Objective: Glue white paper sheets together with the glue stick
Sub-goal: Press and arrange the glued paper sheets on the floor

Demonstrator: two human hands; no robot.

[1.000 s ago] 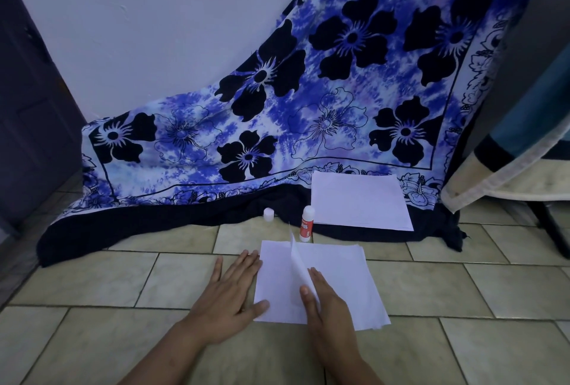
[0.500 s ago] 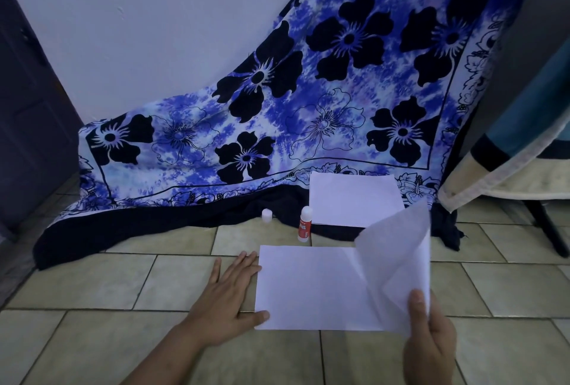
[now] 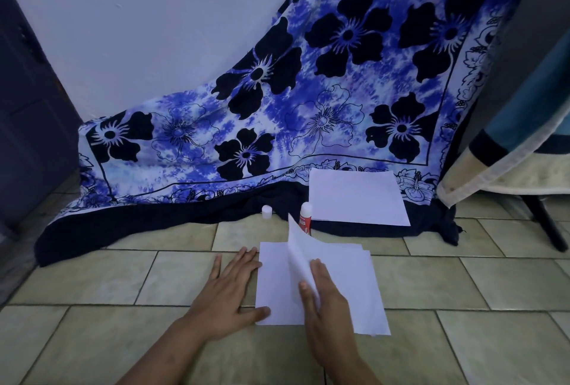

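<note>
Left hand (image 3: 229,292): lay flat on the tiled floor (image 3: 117,279), fingers spread, grip wide and holding nothing; the thumb tip touched the near left corner of the paper stack (image 3: 348,289).
Right hand (image 3: 325,304): rested on the stack, its grip narrow, holding a lifted sheet (image 3: 296,249) between thumb and fingers.
Lifted sheet: stood up curved from the middle of the stack.
Glue stick (image 3: 305,218): upright and uncapped, just beyond the stack's far edge.
Cap (image 3: 266,211): on the floor, left of the glue stick.
Other sheets (image 3: 354,196): flat on the dark hem of a blue flowered cloth (image 3: 277,125).
</note>
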